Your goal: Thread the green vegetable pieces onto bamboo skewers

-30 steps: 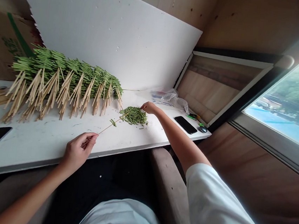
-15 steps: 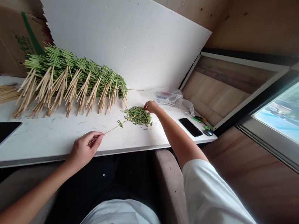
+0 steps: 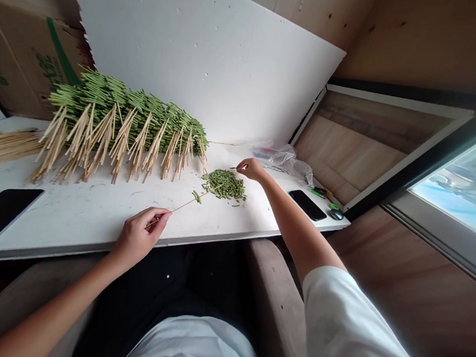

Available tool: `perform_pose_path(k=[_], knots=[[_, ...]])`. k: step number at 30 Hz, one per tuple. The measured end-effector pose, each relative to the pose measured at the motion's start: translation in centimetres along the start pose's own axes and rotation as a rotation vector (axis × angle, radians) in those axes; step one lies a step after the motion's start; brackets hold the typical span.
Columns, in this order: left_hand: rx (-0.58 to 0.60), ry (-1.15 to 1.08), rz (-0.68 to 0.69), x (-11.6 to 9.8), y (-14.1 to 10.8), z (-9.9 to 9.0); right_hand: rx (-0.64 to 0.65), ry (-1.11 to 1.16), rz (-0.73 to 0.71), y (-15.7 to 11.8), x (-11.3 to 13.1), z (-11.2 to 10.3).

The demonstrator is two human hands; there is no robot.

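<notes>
Pinched between the fingers of my left hand (image 3: 142, 232) is a thin wooden skewer (image 3: 185, 203), slanting up and right. Its far end reaches the small pile of cut green bean pieces (image 3: 228, 184), and a short green piece (image 3: 196, 196) lies by the stick. My right hand (image 3: 251, 168) is closed just above the back of the pile, with a small green bean piece (image 3: 234, 168) at its fingertips. To the left, a long stack of skewered green beans (image 3: 135, 104) stands with bare stick ends (image 3: 119, 139) pointing toward me.
Loose skewers (image 3: 5, 147) lie at the far left, above a dark tablet or phone (image 3: 1, 217). A black phone (image 3: 308, 205), a dark mouse-like object (image 3: 336, 214) and clear plastic bags (image 3: 286, 158) are at right. A white board (image 3: 216, 53) stands behind the table.
My right hand has lifted slightly off the pile, and a bean piece now shows at its fingertips. My left hand keeps its hold on the skewer. The whole view has shifted a little.
</notes>
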State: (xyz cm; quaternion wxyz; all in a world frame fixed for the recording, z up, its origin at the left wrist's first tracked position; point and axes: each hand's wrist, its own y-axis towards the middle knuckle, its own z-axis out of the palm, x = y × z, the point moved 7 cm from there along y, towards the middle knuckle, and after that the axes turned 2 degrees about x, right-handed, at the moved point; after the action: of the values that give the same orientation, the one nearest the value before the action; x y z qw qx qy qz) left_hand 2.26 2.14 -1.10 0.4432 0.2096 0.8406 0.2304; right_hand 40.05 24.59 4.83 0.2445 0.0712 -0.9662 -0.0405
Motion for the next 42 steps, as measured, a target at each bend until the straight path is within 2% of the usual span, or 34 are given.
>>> perform_pose_path(k=[3,5,11,14,18,25,42], knots=[[-0.001,-0.014,-0.002,0.1,0.0,0.1,-0.107,0.387,0.004,-2.4,-0.6,-0.7],[-0.001,-0.023,0.003,0.2,0.0,0.1,-0.131,0.666,0.005,-4.5,-0.6,-0.5],[0.006,-0.023,0.001,0.4,-0.2,0.2,-0.048,1.181,0.003,-11.3,2.0,1.5],[0.007,-0.023,-0.009,0.6,-0.2,0.3,-0.004,1.337,0.019,-13.6,3.5,2.4],[0.004,-0.023,-0.019,0.5,-0.2,0.2,-0.023,1.407,0.047,-14.6,4.3,2.7],[0.007,-0.023,0.008,0.3,-0.1,0.1,-0.081,1.466,0.123,-14.8,3.2,2.4],[0.009,0.006,0.066,-0.6,0.0,0.0,-0.001,1.446,0.1,-17.6,4.1,2.1]])
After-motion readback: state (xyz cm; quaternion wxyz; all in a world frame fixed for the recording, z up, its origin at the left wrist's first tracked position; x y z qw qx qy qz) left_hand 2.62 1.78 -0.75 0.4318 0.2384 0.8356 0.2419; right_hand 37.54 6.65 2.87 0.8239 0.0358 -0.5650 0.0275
